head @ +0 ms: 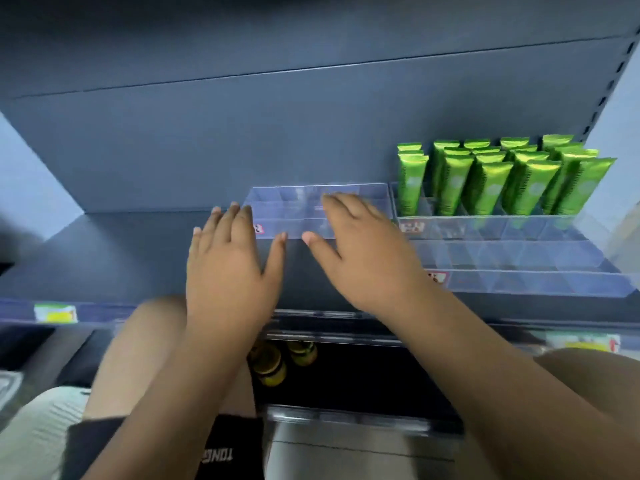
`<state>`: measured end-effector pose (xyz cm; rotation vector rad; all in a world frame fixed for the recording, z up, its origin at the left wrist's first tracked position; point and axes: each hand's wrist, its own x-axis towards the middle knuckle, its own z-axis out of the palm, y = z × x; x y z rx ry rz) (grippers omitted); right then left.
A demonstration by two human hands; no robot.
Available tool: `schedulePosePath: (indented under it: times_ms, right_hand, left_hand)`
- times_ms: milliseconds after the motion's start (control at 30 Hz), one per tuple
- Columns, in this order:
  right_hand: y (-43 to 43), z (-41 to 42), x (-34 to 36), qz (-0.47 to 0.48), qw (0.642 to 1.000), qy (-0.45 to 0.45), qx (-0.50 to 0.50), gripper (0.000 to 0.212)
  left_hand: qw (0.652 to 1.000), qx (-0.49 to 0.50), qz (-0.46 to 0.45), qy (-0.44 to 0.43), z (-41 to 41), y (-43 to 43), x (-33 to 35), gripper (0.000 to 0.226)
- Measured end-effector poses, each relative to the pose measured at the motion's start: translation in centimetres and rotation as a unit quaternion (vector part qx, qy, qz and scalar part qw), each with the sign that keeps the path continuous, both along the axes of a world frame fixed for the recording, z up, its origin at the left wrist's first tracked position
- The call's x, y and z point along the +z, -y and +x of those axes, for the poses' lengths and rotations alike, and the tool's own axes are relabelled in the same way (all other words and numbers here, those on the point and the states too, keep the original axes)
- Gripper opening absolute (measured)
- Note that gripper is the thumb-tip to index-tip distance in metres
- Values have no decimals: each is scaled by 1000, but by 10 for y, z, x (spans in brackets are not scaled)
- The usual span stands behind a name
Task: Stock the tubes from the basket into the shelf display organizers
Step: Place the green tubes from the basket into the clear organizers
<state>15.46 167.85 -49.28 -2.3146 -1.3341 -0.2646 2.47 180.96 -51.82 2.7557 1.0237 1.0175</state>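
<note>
A clear plastic display organizer (pixel 298 202) with no tubes in it lies on the dark shelf, at the middle. My left hand (pixel 228 261) reaches its left front corner with straight fingers, thumb at the front wall. My right hand (pixel 360 251) lies flat over its right half, fingers spread on top. Both hands hold nothing. To the right, a larger clear tiered organizer (pixel 519 258) carries several upright green tubes (pixel 491 181) in its back rows; its front rows hold none. The basket is out of view.
The dark shelf board (pixel 121 258) stretches bare to the left. A price rail with yellow labels (pixel 55 313) runs along the shelf's front edge. Below, yellow-capped jars (pixel 273 362) sit on a lower shelf. My knees and a dark sleeve fill the bottom.
</note>
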Motion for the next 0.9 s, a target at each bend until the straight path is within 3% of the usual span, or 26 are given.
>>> schedulePosePath:
  times_ms: [267, 567, 733, 900]
  right_hand:
    - [-73, -127, 6, 32, 988, -29, 147, 66]
    - [-164, -301, -21, 36, 944, -59, 322, 53]
    - [-203, -374, -59, -31, 916, -105, 386, 47]
    - [-232, -395, -125, -168, 889, -66, 421, 39]
  left_hand:
    - [990, 140, 14, 0, -159, -57, 7, 67]
    - [957, 288, -23, 20, -320, -70, -19, 62]
    - [918, 384, -102, 2, -395, -69, -61, 57]
    - [883, 419, -200, -62, -446, -59, -128, 55]
